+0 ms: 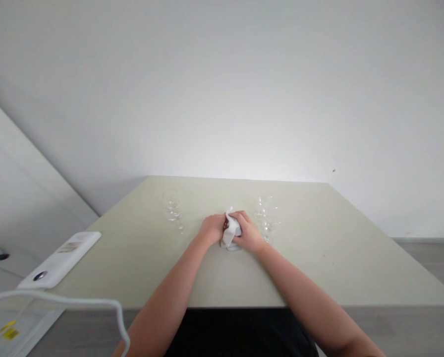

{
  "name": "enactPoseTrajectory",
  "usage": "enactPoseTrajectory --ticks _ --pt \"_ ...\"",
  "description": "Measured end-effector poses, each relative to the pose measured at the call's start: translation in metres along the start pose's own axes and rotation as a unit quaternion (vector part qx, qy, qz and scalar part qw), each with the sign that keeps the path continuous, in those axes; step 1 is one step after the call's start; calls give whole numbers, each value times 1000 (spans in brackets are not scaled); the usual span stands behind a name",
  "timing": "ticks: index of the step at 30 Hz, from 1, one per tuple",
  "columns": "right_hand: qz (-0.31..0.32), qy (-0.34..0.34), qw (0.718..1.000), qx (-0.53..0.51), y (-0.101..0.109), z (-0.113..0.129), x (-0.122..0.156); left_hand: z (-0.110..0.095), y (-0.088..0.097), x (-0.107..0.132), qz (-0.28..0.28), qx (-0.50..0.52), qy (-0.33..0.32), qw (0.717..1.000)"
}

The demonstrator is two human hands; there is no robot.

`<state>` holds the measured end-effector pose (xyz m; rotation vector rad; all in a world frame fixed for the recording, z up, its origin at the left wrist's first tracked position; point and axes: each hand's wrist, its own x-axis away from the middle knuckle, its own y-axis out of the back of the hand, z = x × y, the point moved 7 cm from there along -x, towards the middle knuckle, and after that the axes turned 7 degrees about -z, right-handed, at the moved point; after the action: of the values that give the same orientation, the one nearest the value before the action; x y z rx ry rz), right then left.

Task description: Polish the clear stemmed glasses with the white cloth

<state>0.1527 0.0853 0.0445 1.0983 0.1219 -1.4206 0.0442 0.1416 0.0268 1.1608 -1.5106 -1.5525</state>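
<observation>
Near the middle of the table, a crumpled white cloth (232, 233) is held between my two hands. My left hand (212, 228) is closed at the cloth's left side, its fingers mostly hidden. From the right, my right hand (249, 234) wraps its fingers and thumb round the cloth. A small pale tip shows above the cloth; whether a glass is inside I cannot tell. Clear stemmed glasses stand on both sides: a left group (173, 204) beyond my left hand, and a right group (267, 218) just behind my right hand, partly covered by it.
The pale table (318, 258) reaches back to a white wall (237, 89). A white power strip-like box (64, 258) lies at the table's left edge. A white cable (77, 301) crosses the lower left, and a white cabinet (25, 163) stands on the left.
</observation>
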Motion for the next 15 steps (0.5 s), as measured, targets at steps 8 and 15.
enactPoseTrajectory --ticks 8,15 --pt "-5 4 1000 -4 0 1 1 -2 3 1 0 3 -3 1000" --pt "-3 8 1000 -3 0 1 0 -4 5 3 9 0 -3 1000"
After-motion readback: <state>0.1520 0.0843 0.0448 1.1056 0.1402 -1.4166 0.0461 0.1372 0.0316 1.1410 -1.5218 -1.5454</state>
